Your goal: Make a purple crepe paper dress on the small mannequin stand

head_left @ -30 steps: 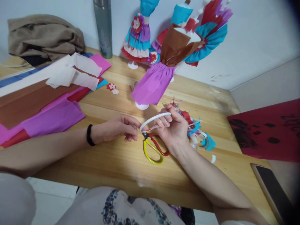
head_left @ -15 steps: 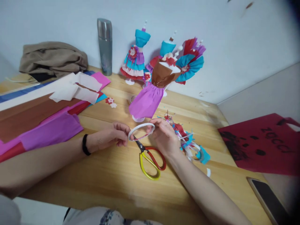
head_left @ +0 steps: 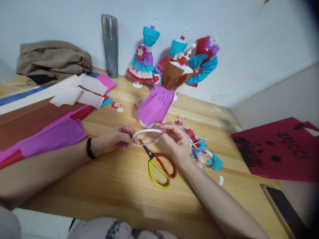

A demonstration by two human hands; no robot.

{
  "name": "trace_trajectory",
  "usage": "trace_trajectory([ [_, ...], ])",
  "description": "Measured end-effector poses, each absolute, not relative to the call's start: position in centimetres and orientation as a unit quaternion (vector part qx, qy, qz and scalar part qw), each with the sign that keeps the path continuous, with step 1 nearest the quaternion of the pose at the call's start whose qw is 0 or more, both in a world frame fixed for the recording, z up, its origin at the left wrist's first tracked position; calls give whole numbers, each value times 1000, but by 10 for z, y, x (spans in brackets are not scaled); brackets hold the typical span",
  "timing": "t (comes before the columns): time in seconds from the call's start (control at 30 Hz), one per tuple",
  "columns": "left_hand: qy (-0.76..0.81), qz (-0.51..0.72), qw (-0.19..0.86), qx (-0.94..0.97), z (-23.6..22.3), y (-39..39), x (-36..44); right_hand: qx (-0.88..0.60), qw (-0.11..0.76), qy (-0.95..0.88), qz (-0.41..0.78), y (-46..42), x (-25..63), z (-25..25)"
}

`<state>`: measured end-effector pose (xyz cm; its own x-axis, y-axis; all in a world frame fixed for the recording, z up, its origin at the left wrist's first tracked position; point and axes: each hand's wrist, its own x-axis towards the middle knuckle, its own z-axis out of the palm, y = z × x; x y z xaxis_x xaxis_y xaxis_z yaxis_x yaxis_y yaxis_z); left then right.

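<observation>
A thin white roll of tape (head_left: 147, 131), with red marks on its inner face, hangs in the air above the table. My left hand (head_left: 116, 137) pinches its left rim, the fingers curled. At the opposite rim, my right hand (head_left: 176, 141) has thumb and fingers closed on the roll. Below it on the wood lie scissors (head_left: 151, 156) with one yellow and one red handle, blades pointing up and left behind the roll. Just beyond stands a small dress form in a brown top and purple skirt (head_left: 156, 104).
More dress forms (head_left: 151, 36) stand by the wall near a grey flask (head_left: 111, 49). Coloured paper sheets (head_left: 32, 122) and brown cloth (head_left: 54, 59) lie left. Paper scraps (head_left: 199, 146) are beside my right hand. A red bag (head_left: 279, 149) and a phone (head_left: 284, 209) are right.
The tape roll has shifted slightly left and been turned flatter, both hands moving with it. My right thumb now shows against the rim. The scissors lie as before.
</observation>
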<state>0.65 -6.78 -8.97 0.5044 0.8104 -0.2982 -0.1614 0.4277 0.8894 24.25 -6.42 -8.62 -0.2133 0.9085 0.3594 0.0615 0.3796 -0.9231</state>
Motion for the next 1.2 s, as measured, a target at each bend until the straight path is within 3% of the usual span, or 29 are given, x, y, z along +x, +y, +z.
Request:
trace_trajectory([
  [0.13,384,319,740,451,-91,-70,8,-380,499,-738,251,-68,241,-79],
  [0.3,396,312,707,496,-95,-71,9,-342,494,-780,176,-75,237,-73],
  [0.67,418,362,624,551,-87,-72,9,-349,495,-752,260,-73,237,-80],
  [1.2,428,368,582,586,-95,-70,9,-346,437,-801,217,-68,237,-85],
])
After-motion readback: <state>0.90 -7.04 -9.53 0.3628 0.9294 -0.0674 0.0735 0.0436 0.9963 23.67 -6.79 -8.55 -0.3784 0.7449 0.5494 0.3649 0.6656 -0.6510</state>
